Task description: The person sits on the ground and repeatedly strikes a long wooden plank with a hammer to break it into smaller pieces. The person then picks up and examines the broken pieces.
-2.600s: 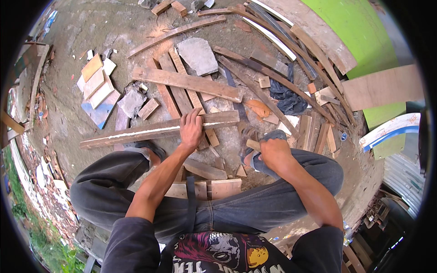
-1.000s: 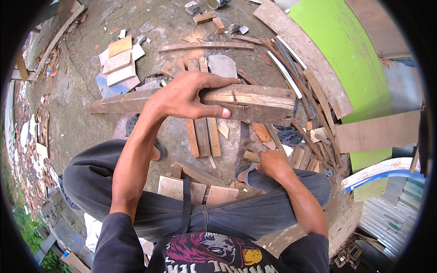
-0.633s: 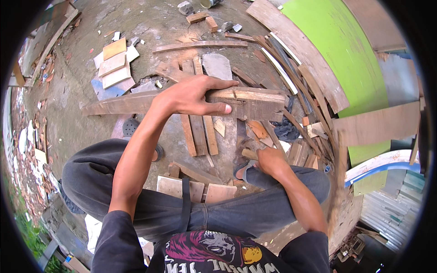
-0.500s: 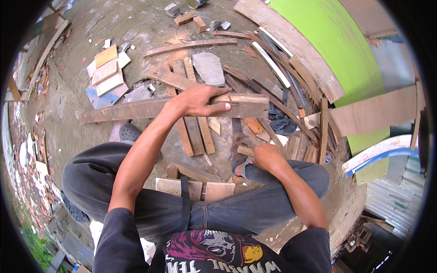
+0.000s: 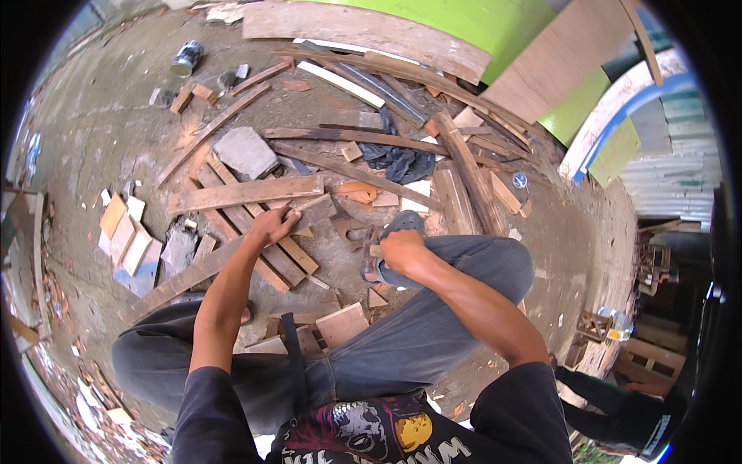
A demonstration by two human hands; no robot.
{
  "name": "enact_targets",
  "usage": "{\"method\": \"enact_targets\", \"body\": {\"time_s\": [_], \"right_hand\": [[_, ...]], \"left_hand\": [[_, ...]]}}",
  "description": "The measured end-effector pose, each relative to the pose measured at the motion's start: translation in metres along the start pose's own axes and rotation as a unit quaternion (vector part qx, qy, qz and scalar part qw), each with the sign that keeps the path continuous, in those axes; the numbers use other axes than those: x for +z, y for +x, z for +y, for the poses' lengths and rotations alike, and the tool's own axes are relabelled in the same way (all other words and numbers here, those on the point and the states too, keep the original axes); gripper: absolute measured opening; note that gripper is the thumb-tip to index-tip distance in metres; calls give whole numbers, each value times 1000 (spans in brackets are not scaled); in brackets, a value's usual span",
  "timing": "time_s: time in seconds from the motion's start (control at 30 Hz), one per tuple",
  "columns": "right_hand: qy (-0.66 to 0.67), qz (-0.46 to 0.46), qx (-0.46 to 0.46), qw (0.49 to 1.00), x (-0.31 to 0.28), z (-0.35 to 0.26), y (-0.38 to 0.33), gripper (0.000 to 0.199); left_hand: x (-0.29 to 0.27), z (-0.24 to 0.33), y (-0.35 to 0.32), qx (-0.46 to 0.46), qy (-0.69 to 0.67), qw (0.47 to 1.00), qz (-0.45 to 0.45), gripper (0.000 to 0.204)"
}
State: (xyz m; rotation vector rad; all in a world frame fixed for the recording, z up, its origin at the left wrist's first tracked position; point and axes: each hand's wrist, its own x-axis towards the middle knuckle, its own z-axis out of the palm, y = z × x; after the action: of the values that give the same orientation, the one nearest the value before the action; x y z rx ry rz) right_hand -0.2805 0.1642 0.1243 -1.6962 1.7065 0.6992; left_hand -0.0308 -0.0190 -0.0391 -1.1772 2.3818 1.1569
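Note:
A long brown wooden beam (image 5: 185,277) lies slantwise, rising from the lower left across several slats (image 5: 224,203). My left hand (image 5: 272,226) grips it close to its far right end, thumb along the side. In front of my right knee, my right hand (image 5: 403,250) is closed around a short wooden handle (image 5: 376,251) whose pale end sticks out to the left. What is fixed to this handle I cannot make out. A dark, worn piece (image 5: 346,226) shows between the beam's end and my right fist. My sandalled foot (image 5: 408,223) is just beyond that fist.
Beyond the slats lie a grey stone slab (image 5: 246,152), a black plastic bag (image 5: 398,161) and long wood strips (image 5: 340,164). Small boards (image 5: 127,240) are stacked at left. Green panels (image 5: 533,39) lean at far right. Another person's dark sleeve (image 5: 610,394) shows at lower right.
My view has turned to the right. The beam, held level before, now slopes down to the left and sits lower, my left hand still on it. My right hand keeps the handle.

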Motion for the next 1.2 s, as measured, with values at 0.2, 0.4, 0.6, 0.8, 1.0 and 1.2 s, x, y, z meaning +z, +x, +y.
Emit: {"method": "enact_targets", "body": {"time_s": [0.2, 0.4, 0.6, 0.8, 1.0, 1.2], "right_hand": [[18, 17, -2, 1000, 13, 6, 1, 22], [64, 34, -9, 997, 23, 9, 11, 15], [38, 22, -57, 997, 1, 3, 11, 16], [-27, 34, -29, 999, -5, -9, 46, 24], [34, 111, -26, 993, -32, -23, 52, 23], [210, 204, 0, 956, -13, 1, 42, 25]], "left_hand": [[27, -8, 3, -4, 86, 996, 12, 71], [54, -17, 0, -35, 122, 986, 107, 57], [76, -27, -43, -71, 199, 971, 108, 85], [66, -15, -69, -150, 171, 973, -24, 95], [62, -55, -44, -133, 70, 985, -83, 110], [63, -54, -40, -144, 77, 983, -88, 115]]}}
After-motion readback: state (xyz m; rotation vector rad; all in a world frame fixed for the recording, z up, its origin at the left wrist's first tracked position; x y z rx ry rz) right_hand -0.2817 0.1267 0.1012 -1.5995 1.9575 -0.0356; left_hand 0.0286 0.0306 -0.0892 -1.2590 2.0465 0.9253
